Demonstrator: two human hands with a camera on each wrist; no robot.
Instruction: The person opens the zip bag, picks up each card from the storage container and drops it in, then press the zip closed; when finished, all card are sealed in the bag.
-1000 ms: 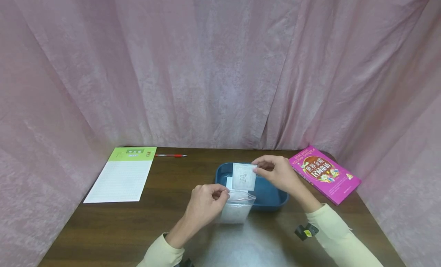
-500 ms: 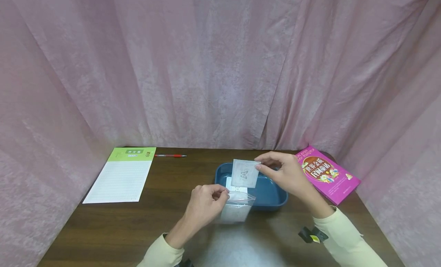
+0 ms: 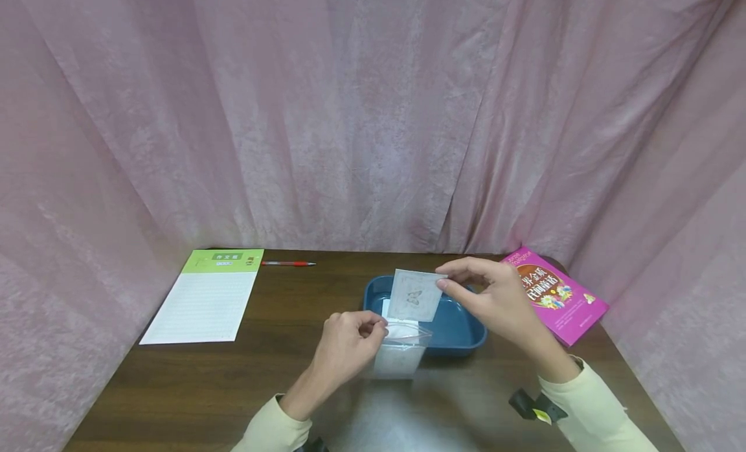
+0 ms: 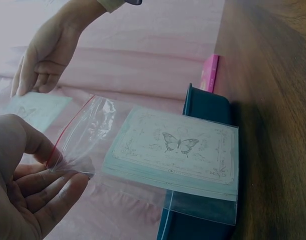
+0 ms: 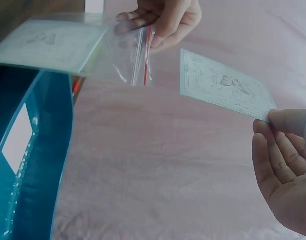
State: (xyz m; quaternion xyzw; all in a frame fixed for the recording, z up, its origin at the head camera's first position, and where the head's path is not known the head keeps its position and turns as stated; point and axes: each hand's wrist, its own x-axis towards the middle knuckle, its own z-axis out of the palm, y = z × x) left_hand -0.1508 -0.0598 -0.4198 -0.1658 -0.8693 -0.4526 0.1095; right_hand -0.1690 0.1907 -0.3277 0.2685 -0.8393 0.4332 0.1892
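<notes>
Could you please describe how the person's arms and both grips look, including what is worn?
The left grip and right grip are bare, without gloves. The left sleeve and right sleeve are plain pale cream. A black device with a yellow mark sits by the right cuff; another black one is partly visible at the left.

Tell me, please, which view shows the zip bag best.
The left wrist view: the zip bag is large, the butterfly card inside clear. Head shows the bag small; right wrist shows it reaching the left edge.
</notes>
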